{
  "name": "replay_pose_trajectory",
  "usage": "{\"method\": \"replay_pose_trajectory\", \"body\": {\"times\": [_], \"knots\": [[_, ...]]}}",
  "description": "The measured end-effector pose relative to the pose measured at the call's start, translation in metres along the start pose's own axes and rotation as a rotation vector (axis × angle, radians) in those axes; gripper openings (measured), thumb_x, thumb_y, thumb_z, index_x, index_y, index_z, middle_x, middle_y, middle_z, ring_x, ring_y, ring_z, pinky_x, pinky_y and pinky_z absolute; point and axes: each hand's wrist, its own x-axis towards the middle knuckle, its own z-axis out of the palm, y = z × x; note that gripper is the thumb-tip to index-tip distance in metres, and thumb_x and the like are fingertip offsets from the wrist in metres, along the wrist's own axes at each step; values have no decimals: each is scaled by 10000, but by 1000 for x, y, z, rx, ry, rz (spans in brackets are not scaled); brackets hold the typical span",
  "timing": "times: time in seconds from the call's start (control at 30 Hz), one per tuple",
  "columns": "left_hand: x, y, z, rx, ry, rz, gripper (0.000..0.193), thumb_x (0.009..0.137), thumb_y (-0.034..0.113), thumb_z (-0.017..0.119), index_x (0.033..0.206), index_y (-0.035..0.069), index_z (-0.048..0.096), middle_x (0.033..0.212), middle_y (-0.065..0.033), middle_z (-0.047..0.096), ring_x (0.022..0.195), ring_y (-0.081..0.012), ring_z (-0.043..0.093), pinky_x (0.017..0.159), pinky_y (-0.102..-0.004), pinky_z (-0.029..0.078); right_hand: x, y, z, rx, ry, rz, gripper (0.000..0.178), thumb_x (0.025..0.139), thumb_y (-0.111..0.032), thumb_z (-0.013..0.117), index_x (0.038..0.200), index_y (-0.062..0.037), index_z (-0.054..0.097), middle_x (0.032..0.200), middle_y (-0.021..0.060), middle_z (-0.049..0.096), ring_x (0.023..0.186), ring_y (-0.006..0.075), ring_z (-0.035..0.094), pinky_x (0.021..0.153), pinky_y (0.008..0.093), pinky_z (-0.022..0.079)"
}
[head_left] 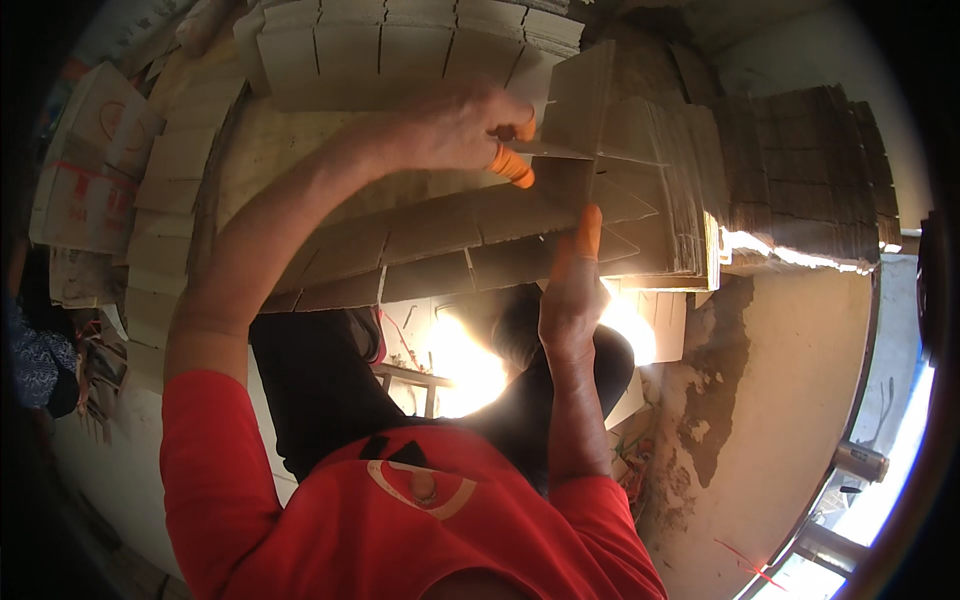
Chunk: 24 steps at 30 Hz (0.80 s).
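Long slotted cardboard strips (430, 230) slant across the bench in front of me. Upright cardboard pieces (578, 105) cross them near their right end, like a partly joined box divider. My left hand (465, 125), orange finger covers on its tips, has its fingers at the left edge of the crossing pieces and seems to pinch one. My right hand (575, 300) comes up from below, its orange-covered digit laid along the near strips, gripping them at the right end. Its other fingers are mostly hidden.
Stacks of slotted cardboard (415, 50) stand at the back, with another stack (665, 190) just right of the hands and darker bundles (800, 165) farther right. More cardboard (175, 200) and a printed carton (95, 160) are on the left. Bright light (465, 365) glares below the bench.
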Motion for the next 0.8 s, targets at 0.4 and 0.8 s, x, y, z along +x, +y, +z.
{"method": "replay_pose_trajectory", "body": {"times": [0.4, 0.8], "knots": [[54, -157, 2, 908, 242, -136, 386, 694, 108, 691, 1034, 69, 514, 1029, -94, 551, 1016, -286, 502, 840, -399, 429, 7, 0, 6, 146, 84, -92, 476, 863, 109, 461, 1332, 60, 395, 1367, 220, 416, 732, 105, 631, 572, 198, 481], [44, -141, 2, 740, 223, -115, 213, 692, -4, 561, 894, 60, 534, 870, -102, 570, 918, -309, 531, 765, -413, 442, 23, -9, 1, 203, 137, -247, 485, 841, 125, 477, 1318, 80, 403, 1326, 215, 464, 611, 93, 599, 521, 195, 467]]}}
